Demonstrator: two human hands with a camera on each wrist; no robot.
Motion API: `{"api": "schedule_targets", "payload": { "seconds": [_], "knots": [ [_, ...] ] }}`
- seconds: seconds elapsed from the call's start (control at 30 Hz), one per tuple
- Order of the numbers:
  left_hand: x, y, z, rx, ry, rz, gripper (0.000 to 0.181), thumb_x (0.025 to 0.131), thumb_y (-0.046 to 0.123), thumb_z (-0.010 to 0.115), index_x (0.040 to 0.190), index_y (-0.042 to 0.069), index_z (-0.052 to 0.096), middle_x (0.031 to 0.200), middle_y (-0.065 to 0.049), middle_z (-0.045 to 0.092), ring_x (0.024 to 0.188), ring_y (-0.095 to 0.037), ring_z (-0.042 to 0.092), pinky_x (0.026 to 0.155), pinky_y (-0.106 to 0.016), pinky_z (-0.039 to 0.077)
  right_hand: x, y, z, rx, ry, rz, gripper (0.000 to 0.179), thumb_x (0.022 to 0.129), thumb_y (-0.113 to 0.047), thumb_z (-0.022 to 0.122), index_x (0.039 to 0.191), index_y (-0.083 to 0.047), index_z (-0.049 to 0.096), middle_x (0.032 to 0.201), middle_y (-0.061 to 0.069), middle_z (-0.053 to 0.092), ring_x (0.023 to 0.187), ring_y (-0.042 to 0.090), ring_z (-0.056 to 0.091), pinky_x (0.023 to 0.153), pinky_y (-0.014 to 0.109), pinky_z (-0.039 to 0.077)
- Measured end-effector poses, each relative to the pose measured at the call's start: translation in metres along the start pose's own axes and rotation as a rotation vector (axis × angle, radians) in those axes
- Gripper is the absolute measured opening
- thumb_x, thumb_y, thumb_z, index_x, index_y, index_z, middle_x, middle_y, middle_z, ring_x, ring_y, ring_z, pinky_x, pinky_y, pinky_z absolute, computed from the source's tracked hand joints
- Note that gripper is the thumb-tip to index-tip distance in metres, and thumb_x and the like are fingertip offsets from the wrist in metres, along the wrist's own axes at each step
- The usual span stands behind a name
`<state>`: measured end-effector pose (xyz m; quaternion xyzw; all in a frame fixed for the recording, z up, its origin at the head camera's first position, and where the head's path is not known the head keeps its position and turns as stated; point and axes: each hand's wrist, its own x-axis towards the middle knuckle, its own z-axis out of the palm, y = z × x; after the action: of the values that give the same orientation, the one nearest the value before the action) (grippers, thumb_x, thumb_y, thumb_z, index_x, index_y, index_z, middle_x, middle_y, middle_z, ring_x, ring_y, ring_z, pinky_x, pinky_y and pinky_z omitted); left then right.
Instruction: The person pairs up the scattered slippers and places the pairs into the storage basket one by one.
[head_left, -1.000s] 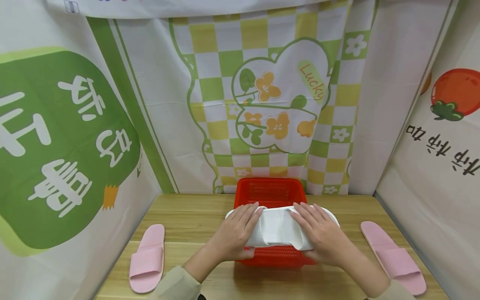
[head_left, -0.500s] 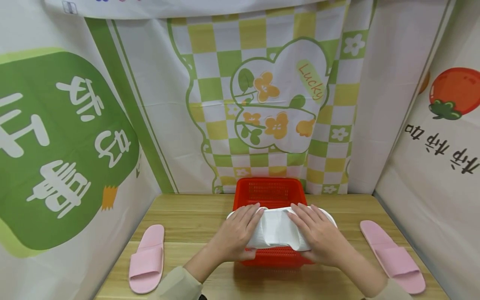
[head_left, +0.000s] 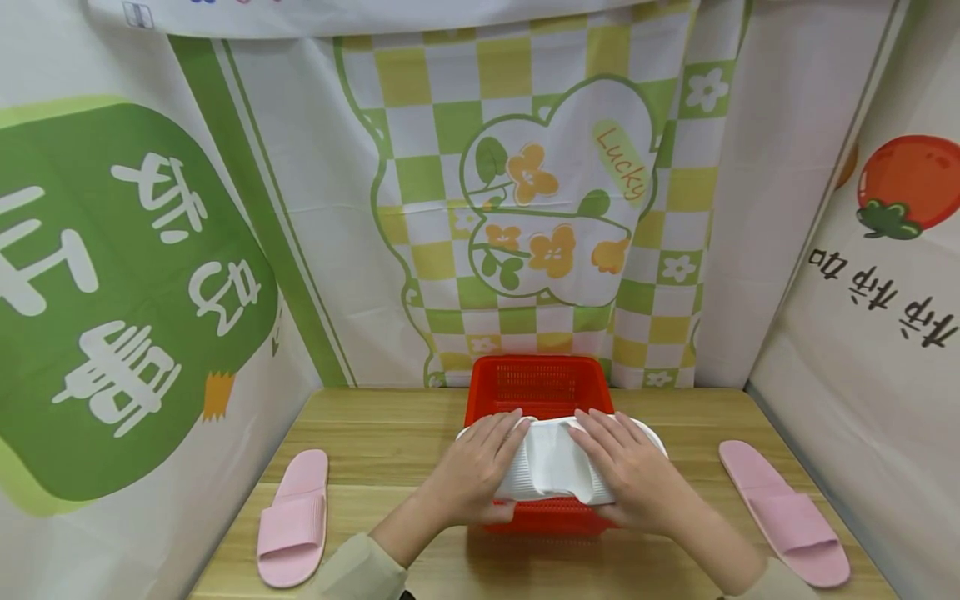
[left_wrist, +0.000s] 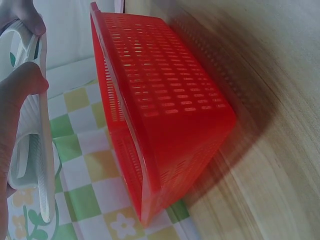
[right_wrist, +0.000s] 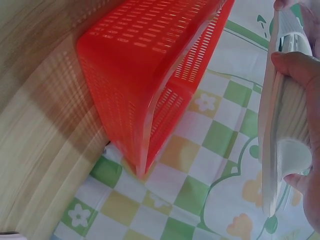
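Both hands hold white slippers (head_left: 558, 458) level over the red basket (head_left: 543, 367). Two ribbed straps show, with a smooth white part between them. My left hand (head_left: 468, 471) grips the left end, fingers over the top and thumb below on the near side. On the right end, my right hand (head_left: 633, 475) grips in the same way. In the left wrist view a thumb presses on the slippers (left_wrist: 44, 150), which are apart from the basket rim (left_wrist: 125, 95). The right wrist view also shows a gap between the slippers (right_wrist: 270, 165) and the basket (right_wrist: 115, 65). The slippers hide the basket's middle.
A pink slipper (head_left: 294, 521) lies on the wooden table (head_left: 375, 450) at the left, and another pink slipper (head_left: 787, 517) lies at the right. Printed cloth (head_left: 540, 183) hangs behind the table, with white cloth walls on both sides.
The white slippers have come down slightly, and my right hand has shifted a little to the left, towards my left hand. The basket and pink slippers stay in place.
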<state>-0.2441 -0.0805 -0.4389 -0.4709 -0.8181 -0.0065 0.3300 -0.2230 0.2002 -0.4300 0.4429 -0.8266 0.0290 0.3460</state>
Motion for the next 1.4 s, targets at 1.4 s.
{"api": "schedule_targets", "payload": {
  "seconds": [1.4],
  "knots": [
    [0.005,0.010,-0.002,-0.002,-0.088,-0.010,0.101,0.066,0.051,0.076,0.145,0.001,0.037,0.144,-0.016,0.044,0.127,-0.029,0.045,0.109,-0.041,0.035,0.012,-0.016,0.007,-0.001,0.008,-0.014,0.100,0.051,-0.036,0.089,0.134,0.000,0.049,0.137,0.020,0.051,0.120,0.040,0.052,0.095,0.057,0.044]
  ]
}}
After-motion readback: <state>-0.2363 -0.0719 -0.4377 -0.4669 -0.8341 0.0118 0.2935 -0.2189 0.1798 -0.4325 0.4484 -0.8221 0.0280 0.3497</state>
